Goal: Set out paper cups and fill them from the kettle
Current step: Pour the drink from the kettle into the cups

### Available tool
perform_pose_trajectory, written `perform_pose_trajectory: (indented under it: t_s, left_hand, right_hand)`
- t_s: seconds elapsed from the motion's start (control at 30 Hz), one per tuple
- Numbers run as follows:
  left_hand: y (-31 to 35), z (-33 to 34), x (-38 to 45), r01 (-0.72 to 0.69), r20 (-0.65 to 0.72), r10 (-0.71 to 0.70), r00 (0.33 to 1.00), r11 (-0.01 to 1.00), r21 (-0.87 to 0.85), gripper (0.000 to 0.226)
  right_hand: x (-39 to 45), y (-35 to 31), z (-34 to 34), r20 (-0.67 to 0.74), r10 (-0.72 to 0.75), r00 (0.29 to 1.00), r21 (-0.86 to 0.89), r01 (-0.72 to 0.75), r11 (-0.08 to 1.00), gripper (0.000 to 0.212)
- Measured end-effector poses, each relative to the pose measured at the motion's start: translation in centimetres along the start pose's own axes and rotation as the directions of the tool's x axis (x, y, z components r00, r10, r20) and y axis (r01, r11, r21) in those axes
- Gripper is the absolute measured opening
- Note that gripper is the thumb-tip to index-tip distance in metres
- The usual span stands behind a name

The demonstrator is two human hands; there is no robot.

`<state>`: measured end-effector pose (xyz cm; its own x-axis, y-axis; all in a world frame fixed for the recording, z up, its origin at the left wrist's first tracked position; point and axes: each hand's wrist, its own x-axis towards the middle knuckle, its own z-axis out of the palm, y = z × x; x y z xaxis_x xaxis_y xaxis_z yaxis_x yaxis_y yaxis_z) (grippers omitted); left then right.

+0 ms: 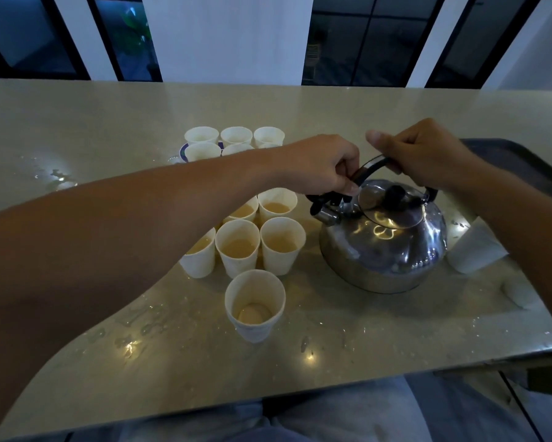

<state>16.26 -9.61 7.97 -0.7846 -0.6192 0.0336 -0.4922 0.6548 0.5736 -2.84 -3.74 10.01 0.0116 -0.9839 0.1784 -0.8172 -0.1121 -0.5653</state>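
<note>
A shiny steel kettle (384, 247) with a black handle and spout cap stands on the counter, right of centre. My right hand (419, 153) grips the top of the handle. My left hand (324, 164) pinches the handle's left end, just above the spout. To the kettle's left stand several paper cups (238, 245) holding a light brown drink. One cup (254, 303) stands alone nearer to me with only a little liquid at its bottom. A further cluster of cups (236, 135) sits behind my left forearm.
The beige counter (76, 122) is wet with puddles and droplets. A dark tray (520, 167) lies at the right edge, a white folded cloth or paper (474, 247) beside the kettle. A small white lump (520, 293) lies near the right edge.
</note>
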Motion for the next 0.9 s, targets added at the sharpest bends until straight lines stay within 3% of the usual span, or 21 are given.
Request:
perform_pose_trajectory:
  t_s: [0.37,0.67,0.77,0.87,0.9]
  left_hand:
    - [1.0,3.4,3.2,0.004,0.123,-0.013,0.992,0.998,0.068,0.014]
    - [0.5,4.7,3.2,0.019,0.093,-0.02,0.995,1.0,0.021,0.02]
    - [0.0,5.0,2.3,0.03,0.055,-0.03,0.998,1.0,0.0,0.025]
    - [0.0,4.2,0.6,-0.004,0.008,0.004,1.0,0.998,0.055,0.03]
    - [-0.1,3.8,-0.2,-0.005,-0.024,0.007,1.0,0.998,0.064,0.03]
  right_hand:
    - [-1.1,4.5,0.3,0.12,0.282,0.952,0.034,-0.288,0.957,0.05]
    - [-2.1,6.0,1.1,0.093,0.303,0.949,0.104,-0.311,0.945,0.05]
    - [-2.3,5.4,1.0,0.057,0.188,0.98,-0.041,-0.186,0.982,0.046]
    - [-2.4,3.4,0.9,-0.017,-0.124,0.992,-0.269,0.115,0.956,0.012]
    - [-2.6,2.3,1.2,-0.006,-0.211,0.977,-0.292,0.2,0.935,0.015]
